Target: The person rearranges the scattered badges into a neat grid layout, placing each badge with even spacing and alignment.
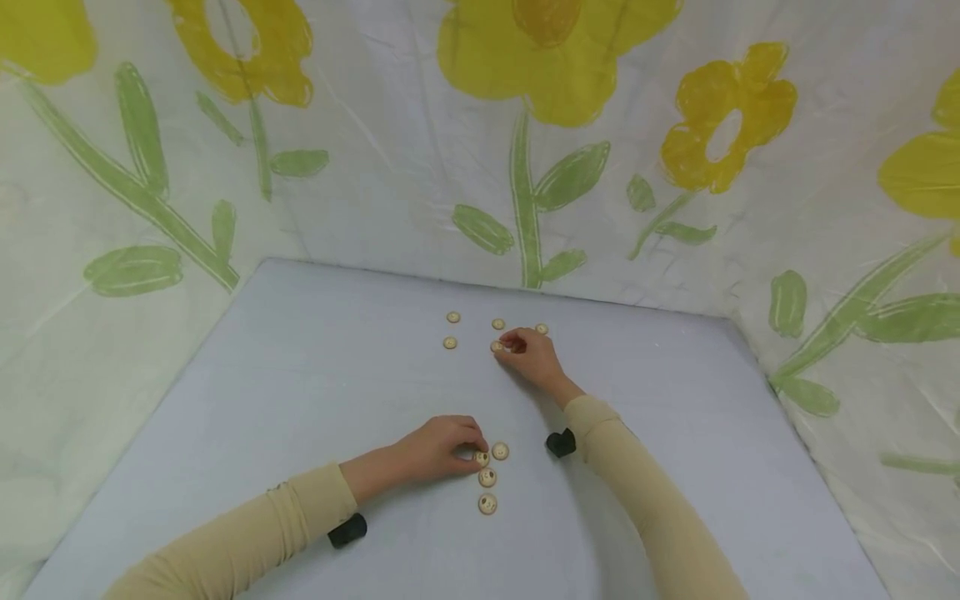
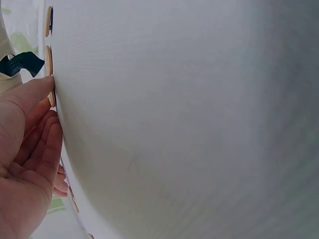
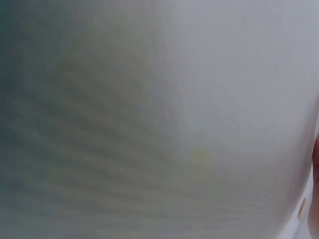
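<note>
Small round wooden discs with dark markings lie on the table in two groups. In the near group, my left hand pinches a disc between thumb and fingers. Right beside it lies another disc, and two more, a middle disc and a lower disc, line up below. The left wrist view shows that thumb and fingers at a disc's edge, close to the tabletop. Farther off, my right hand holds a disc by its edge; its fingers partly cover it.
Around the right hand lie other discs: a far-left disc, a disc below that, a back-middle disc and a back-right disc. A flower-printed curtain stands behind the pale table. Black wrist devices sit under both sleeves.
</note>
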`<control>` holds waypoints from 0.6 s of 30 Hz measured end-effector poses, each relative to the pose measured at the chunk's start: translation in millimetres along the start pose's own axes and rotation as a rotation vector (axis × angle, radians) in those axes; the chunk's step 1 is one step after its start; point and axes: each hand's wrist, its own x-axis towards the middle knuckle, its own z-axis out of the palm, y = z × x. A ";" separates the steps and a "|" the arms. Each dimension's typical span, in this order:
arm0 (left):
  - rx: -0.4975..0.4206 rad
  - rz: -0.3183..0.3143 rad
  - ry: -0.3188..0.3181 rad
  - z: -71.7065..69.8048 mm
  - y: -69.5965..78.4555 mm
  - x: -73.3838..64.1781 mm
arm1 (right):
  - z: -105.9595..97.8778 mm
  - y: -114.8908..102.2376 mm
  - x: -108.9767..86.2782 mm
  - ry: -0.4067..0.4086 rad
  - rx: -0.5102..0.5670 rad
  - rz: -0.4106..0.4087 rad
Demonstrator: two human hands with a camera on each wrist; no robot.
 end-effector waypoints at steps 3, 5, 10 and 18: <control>-0.003 0.006 0.005 -1.0 1.6 -0.3 | -0.1 1.6 -2.1 0.012 0.021 0.009; -0.005 0.014 0.009 -1.4 1.7 -0.3 | -0.9 1.8 -4.0 0.020 0.032 0.007; 0.001 0.021 0.014 -0.9 0.8 -1.1 | -2.7 0.8 -11.4 0.021 0.054 0.035; -0.004 0.015 0.016 -0.7 0.2 -0.4 | -4.9 2.2 -24.0 0.018 0.070 0.052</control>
